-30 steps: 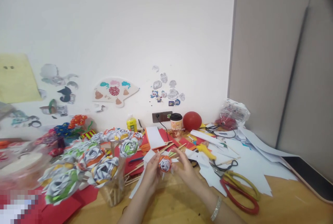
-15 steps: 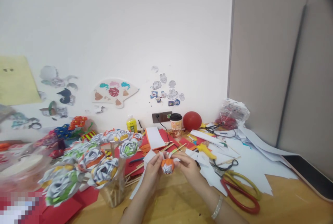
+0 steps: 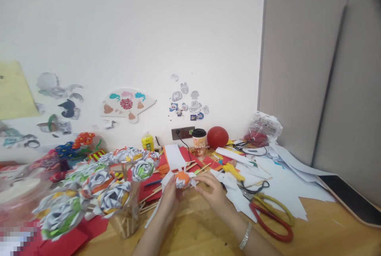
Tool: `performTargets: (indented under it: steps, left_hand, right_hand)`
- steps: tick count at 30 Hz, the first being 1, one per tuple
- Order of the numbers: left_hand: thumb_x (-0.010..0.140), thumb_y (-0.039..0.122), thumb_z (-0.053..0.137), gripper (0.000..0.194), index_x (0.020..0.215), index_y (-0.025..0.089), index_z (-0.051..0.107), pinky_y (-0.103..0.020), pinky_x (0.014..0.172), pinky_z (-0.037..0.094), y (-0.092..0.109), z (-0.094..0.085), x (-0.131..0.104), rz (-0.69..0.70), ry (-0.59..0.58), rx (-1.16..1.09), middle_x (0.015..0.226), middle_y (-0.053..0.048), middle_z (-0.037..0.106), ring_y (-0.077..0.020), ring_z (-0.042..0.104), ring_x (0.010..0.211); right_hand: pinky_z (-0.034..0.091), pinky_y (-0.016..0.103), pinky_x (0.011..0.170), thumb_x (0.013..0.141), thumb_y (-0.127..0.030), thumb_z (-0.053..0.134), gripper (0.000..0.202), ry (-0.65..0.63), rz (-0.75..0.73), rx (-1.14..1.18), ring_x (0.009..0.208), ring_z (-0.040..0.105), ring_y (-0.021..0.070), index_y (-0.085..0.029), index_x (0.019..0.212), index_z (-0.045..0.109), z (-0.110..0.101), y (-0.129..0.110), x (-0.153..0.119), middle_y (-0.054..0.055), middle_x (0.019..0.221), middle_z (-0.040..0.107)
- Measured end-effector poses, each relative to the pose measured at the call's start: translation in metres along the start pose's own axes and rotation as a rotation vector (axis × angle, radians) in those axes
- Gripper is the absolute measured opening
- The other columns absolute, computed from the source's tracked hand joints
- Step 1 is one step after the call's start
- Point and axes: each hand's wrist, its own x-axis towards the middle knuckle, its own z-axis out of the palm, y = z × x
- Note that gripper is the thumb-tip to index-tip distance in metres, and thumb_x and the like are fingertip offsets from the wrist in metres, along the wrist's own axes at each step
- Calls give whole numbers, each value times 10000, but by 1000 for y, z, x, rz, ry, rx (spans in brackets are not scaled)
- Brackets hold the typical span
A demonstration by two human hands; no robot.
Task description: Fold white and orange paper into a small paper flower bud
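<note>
A small orange and white paper flower (image 3: 182, 179) is between my two hands, over the wooden table (image 3: 196, 224). My left hand (image 3: 171, 196) is closed on its left and lower side. Beside it on the right, my right hand (image 3: 212, 187) has its fingers apart and bent, the tips near a white paper edge of the flower; whether they touch it cannot be made out. Thin wooden sticks (image 3: 150, 196) and white paper lie just behind and left of my hands.
Paper flowers (image 3: 114, 198) stand in a clear cup (image 3: 125, 224) at the left. Scissors (image 3: 272, 224), a yellow glue gun (image 3: 234, 172) and white sheets lie at the right. Behind are a lidded paper cup (image 3: 199, 143), red balloon (image 3: 217, 137) and yellow bottle (image 3: 147, 141).
The paper flower has moved up and left and is turned, showing more orange on top. My right hand's fingers have opened away from it. The camera view has shifted slightly right.
</note>
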Motion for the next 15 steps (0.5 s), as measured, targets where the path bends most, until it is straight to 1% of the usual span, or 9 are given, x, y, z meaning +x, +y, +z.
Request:
performTargets:
  steps: [3, 5, 8, 11, 13, 15]
  left_hand:
    - [726, 313, 593, 205, 869, 169, 563, -231, 511, 496, -2, 0, -3, -209, -57, 65, 681, -12, 656, -131, 622, 543]
    - [744, 263, 566, 154, 848, 148, 570, -220, 486, 496, -3, 0, -6, -300, -58, 104, 635, -14, 643, -122, 614, 489]
    - [748, 216, 573, 140, 858, 129, 576, -201, 476, 499, -1, 2, -8, -350, -30, 103, 621, -18, 636, -114, 616, 474]
    - [755, 206, 589, 159, 889, 124, 571, -174, 472, 495, 3, 3, -8, -373, 5, 80, 623, -14, 638, -103, 616, 473]
    - [762, 197, 581, 149, 892, 128, 562, -162, 473, 491, 5, 2, -7, -382, 18, 77, 629, -10, 644, -95, 615, 469]
    - [773, 206, 561, 134, 884, 129, 554, -156, 476, 487, 3, 0, -7, -388, 5, 91, 622, -13, 647, -95, 621, 473]
  right_hand:
    - [467, 346, 792, 768, -289, 616, 158, 21, 56, 5, 862, 586, 201, -218, 903, 659, 2, 2, 0, 54, 887, 655]
    - [478, 334, 755, 760, -271, 618, 139, 30, 104, 16, 830, 592, 198, -207, 878, 654, 3, 5, 1, 51, 857, 652]
    - [480, 330, 752, 761, -272, 606, 123, -10, 156, 61, 845, 596, 202, -197, 848, 651, 4, 9, 1, 53, 870, 652]
    - [471, 337, 791, 760, -299, 603, 185, -49, 177, 107, 888, 593, 206, -191, 903, 646, 5, 11, 1, 68, 940, 645]
    - [467, 334, 790, 743, -305, 621, 213, -62, 166, 86, 887, 588, 208, -191, 921, 642, 5, 10, 0, 71, 958, 640]
    - [463, 328, 773, 751, -298, 610, 189, -58, 153, 43, 869, 583, 206, -189, 901, 642, 4, 10, 0, 69, 936, 642]
